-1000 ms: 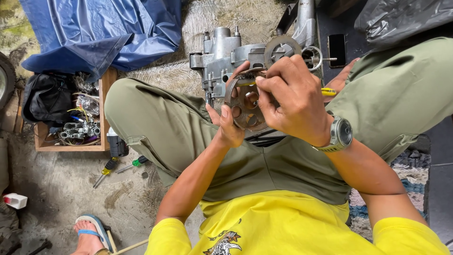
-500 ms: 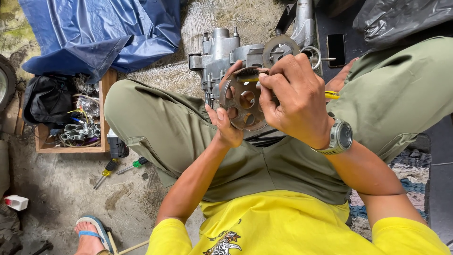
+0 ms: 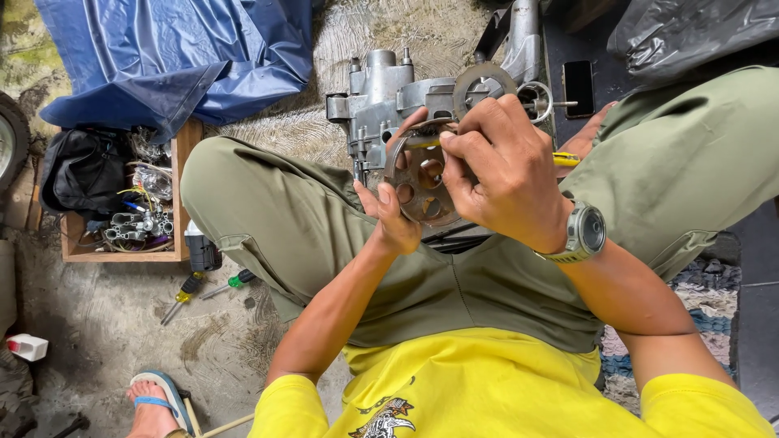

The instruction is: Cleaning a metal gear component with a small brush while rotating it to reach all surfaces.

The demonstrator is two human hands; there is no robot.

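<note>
Here both hands (image 3: 454, 182) grip a round holed metal disc (image 3: 422, 182); engine casing (image 3: 389, 101) behind.

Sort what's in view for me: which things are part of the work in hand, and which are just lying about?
In hand:
left hand holding the round holed metal plate
right hand with a yellow-handled tool
grey engine casing

Lying about:
blue tarp
wooden box of parts
two screwdrivers
small white box

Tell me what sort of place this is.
Likely an informal outdoor repair spot for small engines: bare concrete ground, a wooden box of metal parts, an engine casing and loose screwdrivers beside it.
</note>
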